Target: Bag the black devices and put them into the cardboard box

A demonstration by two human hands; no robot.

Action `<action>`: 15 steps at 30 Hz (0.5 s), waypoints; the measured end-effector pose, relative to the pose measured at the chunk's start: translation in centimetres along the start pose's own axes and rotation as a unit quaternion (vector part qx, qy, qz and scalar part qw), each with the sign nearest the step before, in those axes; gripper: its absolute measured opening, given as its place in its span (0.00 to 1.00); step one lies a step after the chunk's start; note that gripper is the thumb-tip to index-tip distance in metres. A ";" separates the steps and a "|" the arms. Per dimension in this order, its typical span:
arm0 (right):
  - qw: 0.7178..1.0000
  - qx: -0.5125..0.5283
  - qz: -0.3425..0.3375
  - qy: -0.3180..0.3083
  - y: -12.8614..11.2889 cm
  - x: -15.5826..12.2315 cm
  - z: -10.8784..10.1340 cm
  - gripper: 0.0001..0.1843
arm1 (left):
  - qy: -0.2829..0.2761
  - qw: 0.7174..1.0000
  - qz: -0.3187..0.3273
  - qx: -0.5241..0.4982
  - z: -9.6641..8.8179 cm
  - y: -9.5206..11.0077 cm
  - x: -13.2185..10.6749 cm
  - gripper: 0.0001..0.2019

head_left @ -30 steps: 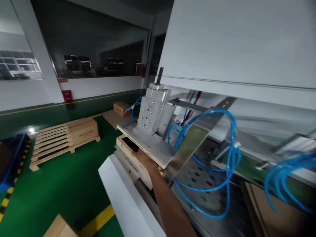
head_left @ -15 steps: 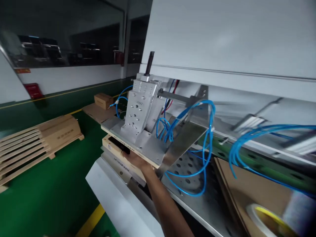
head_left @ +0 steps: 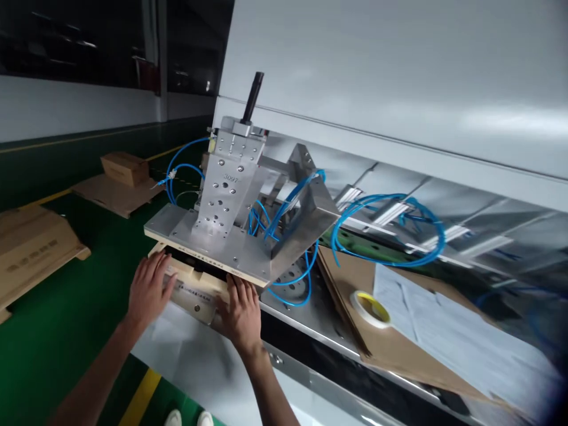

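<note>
A cream-coloured lower block (head_left: 177, 267) with a dark slot sits under the metal fixture's upper plate (head_left: 195, 241). At its left end, my left hand (head_left: 148, 293) has its fingers over the edge and its thumb at the front. My right hand (head_left: 243, 313) holds the right end, its fingertips partly hidden under the upper plate. Below the block is a metal plate (head_left: 195, 302) with dark lettering. A metal block marked 3097 (head_left: 226, 189) stands on the upper plate, with a black rod (head_left: 252, 97) rising from its top.
Blue air hoses (head_left: 306, 290) loop behind the fixture, with another coil (head_left: 386, 260) further right. A roll of tape (head_left: 370, 309) lies on cardboard (head_left: 399, 349) beside white sheeting (head_left: 452, 337). A white machine cover (head_left: 390, 89) overhangs the fixture. Cardboard boxes (head_left: 124, 168) are on the green floor.
My left hand has come into view at the block's left end. My right hand now shows on the right end, where earlier one arm reached under the plate. The view has shifted right.
</note>
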State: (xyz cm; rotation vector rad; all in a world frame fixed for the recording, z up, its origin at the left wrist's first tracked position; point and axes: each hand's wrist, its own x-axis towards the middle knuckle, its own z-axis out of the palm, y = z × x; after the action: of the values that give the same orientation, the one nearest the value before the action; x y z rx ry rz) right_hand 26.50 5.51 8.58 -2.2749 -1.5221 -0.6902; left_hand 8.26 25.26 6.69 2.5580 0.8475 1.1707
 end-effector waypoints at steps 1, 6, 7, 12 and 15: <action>1.000 -0.008 0.003 -0.007 -0.1 0.0 -0.1 0.28 | -0.012 1.000 0.017 0.014 0.3 0.0 1.7 0.26; 0.999 -0.018 0.030 -0.038 -0.9 0.4 -0.3 0.29 | -0.025 0.998 0.028 0.058 1.6 -0.8 3.0 0.26; 0.998 -0.013 0.037 -0.042 -1.1 0.5 -0.3 0.30 | -0.020 0.998 0.027 0.061 1.7 -0.9 2.7 0.26; 0.994 0.039 0.081 -0.062 -2.8 1.1 -1.0 0.32 | -0.022 0.999 0.025 0.020 0.9 -1.9 2.9 0.25; 0.993 0.079 0.077 -0.049 -4.1 0.8 -1.8 0.33 | -0.050 0.998 0.017 -0.037 0.0 -3.5 2.9 0.29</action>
State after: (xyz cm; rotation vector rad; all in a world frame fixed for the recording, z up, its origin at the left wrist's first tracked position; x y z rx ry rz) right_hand 22.60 6.77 10.55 -2.3040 -1.3716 -0.4061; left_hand 8.31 29.85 7.11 2.5571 0.7269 1.0530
